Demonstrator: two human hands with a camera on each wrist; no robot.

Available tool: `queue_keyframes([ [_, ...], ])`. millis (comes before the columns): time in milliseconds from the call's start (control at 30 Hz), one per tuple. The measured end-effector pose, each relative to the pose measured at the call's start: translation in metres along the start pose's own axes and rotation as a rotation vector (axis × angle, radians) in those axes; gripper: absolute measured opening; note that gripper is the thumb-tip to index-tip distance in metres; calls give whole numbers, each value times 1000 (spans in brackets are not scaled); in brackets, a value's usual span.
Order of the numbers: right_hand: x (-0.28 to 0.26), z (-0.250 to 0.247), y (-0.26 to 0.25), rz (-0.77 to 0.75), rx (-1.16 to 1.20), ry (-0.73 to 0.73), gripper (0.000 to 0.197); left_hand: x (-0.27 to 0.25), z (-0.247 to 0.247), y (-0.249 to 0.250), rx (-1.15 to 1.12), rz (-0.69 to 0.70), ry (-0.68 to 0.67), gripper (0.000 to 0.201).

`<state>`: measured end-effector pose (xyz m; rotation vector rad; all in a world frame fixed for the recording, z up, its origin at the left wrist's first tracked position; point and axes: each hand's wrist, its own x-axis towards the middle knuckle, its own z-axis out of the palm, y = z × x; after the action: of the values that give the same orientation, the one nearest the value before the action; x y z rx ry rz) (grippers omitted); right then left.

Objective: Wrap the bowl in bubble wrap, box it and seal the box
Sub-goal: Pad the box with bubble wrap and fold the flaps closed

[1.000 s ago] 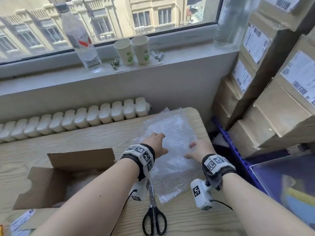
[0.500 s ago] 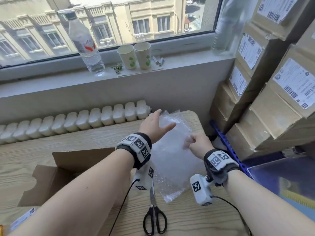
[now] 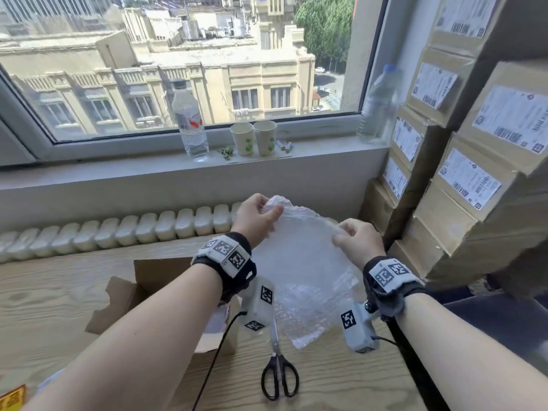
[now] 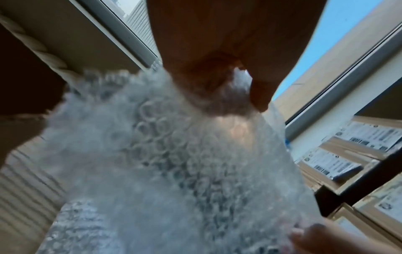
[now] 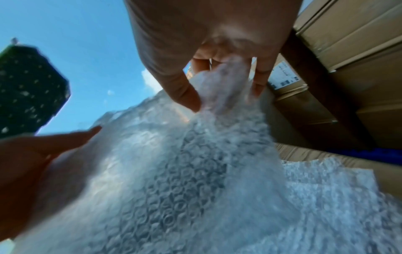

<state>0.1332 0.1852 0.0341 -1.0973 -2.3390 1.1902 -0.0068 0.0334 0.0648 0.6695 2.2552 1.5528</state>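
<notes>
A clear sheet of bubble wrap (image 3: 299, 262) hangs lifted off the wooden table (image 3: 59, 292). My left hand (image 3: 261, 216) pinches its upper left corner and my right hand (image 3: 353, 241) pinches its upper right edge. In the left wrist view the bubble wrap (image 4: 174, 163) fills the frame below my pinching fingers (image 4: 259, 96). The right wrist view shows the bubble wrap (image 5: 195, 171) bunched between thumb and fingers (image 5: 185, 96). An open cardboard box (image 3: 142, 289) stands on the table to the left, partly behind my left forearm. No bowl shows in any view.
Black-handled scissors (image 3: 278, 372) lie on the table near its front edge. Stacked cardboard parcels (image 3: 474, 173) rise on the right. On the windowsill stand a water bottle (image 3: 189, 123) and two paper cups (image 3: 253, 137). A radiator (image 3: 118, 229) runs behind the table.
Both hands have taken hold of the bubble wrap's far edge and raised it off the table; it lay flat one second ago. The head view has tilted upward.
</notes>
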Motion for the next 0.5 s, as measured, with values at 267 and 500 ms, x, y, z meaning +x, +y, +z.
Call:
queue_keyframes([
  [267,-35,6,-24,196,697,-90,21,-25,-51,2,-113,-32,178,17],
  [500,-55,21,-63,70,636,-38,55,-42,-100,-21,22,-56,342,17],
])
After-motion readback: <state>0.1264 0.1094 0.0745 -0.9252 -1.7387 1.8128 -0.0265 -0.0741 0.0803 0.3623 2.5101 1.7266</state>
